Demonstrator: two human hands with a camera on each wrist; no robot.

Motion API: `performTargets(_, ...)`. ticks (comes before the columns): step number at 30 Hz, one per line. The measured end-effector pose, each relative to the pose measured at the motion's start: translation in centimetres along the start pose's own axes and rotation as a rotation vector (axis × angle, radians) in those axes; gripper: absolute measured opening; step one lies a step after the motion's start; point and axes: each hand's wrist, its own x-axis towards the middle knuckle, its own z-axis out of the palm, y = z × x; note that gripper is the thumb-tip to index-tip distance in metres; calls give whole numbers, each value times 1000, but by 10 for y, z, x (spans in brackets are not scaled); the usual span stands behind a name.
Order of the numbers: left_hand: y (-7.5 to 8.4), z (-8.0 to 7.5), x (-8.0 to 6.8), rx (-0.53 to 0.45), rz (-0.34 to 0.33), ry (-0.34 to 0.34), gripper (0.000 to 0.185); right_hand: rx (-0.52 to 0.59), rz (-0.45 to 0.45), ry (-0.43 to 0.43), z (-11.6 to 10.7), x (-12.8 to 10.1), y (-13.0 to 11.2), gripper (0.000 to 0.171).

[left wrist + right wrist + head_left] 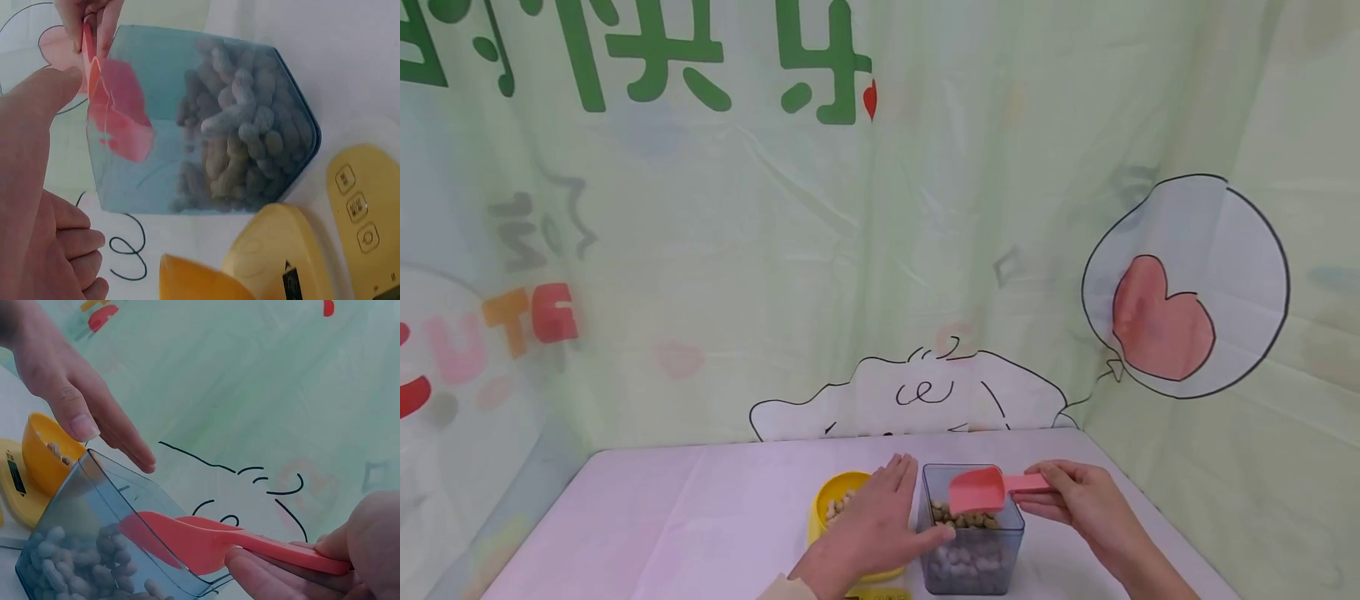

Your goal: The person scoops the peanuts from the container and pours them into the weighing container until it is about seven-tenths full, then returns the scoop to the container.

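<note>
My right hand (1090, 504) pinches the handle of a pink scoop (977, 490) between thumb and fingers. The scoop's head reaches over the rim into a clear bluish square container (973, 575), above the unshelled peanuts (247, 125) lying in it. No peanuts show on the scoop. My left hand (876, 525) hovers at the container's left side with its fingers straight and the thumb spread toward the near rim. It holds nothing; whether the thumb touches the rim I cannot tell. Partly behind this hand is a yellow bowl (47, 453) with some peanuts.
Under the yellow bowl sits a yellow kitchen scale (365, 187) with several buttons, left of the container. A pale tablecloth (700, 517) covers the table. Behind it hangs a printed curtain (737, 250) with a balloon and a cartoon outline.
</note>
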Motion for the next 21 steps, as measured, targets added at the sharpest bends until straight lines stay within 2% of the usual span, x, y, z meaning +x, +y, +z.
performTargets(7,12,7,4,15,19,-2,100,-41,-8,15,0,0,4,39)
performTargets(21,15,14,11,82,-31,0,91,-194,-72,55,6,1,3,35)
